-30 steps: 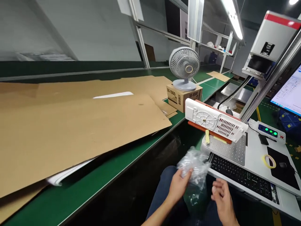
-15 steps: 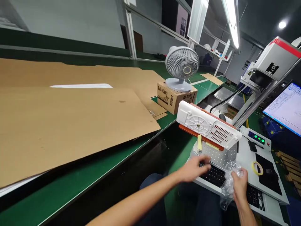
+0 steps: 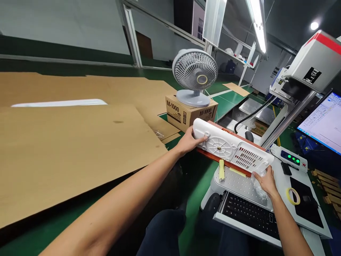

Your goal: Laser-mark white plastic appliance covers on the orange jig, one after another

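Across the left side of the green bench, broad sheets of brown cardboard, lying flat and overlapping, with a white strip between two of them. Farther back, a grey desk fan standing on a closed carton marked M-1000; contents of the carton hidden. To the right, a machine head with a red top edge over the station, a lit monitor at the edge of view, and a black keyboard on the white tray nearest the body. At the centre, the white plastic panel, long and vented, with a round moulded grid, resting tilted on an orange fixture above the perforated metal plate. Gripped at its left end by the left hand, fingers curled round the corner. At its right end, the right hand, closed on a crumpled clear plastic bag and touching the panel's lower corner. Judging by this: panel out of the bag and seated on the fixture, both ends in hand, bag apparently empty and not yet put down. Smaller items beyond: a control box with green lights, a roll of yellow tape on the black mat.
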### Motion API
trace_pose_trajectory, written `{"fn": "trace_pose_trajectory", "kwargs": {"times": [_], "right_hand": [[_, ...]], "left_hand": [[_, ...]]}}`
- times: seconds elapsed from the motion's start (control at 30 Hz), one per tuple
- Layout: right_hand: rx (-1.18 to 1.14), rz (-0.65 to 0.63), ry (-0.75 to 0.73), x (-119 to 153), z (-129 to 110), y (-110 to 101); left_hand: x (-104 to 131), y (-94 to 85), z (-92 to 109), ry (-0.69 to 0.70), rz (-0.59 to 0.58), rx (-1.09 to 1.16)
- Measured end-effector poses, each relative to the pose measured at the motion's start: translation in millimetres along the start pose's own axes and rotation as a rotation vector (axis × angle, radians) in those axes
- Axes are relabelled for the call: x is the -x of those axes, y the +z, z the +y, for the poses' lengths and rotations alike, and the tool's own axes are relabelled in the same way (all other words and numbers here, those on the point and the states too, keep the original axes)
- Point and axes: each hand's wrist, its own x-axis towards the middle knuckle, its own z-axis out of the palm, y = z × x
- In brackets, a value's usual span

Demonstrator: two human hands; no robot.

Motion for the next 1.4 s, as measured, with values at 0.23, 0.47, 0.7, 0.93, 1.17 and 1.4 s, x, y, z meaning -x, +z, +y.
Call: {"fn": "trace_pose_trajectory", "kwargs": {"times": [0.23,0.47,0.7,0.93,1.17,1.4], "right_hand": [[-0.163,0.119,0.043,-21,10,38],[-0.177,0.205,0.006,-20,15,47],[-0.203,0.212,0.009,-19,11,47],[-0.200,0.209,-0.004,-19,9,43],[-0.185,0.155,0.043,-1,0,36],[-0.227,0.109,-0.016,61,-16,-35]], "left_hand": [[-3,5.6,-18,-0.145,0.007,-0.184],[-2,5.9,-20,-0.099,0.044,-0.183],[-5,7.8,-22,-0.034,0.071,-0.038],[-6,6.9,-16,-0.074,0.044,-0.098],[5,-6.4,-6,-0.060,0.015,-0.096],[76,-42.5,44,0.002,-0.063,0.022]]}}
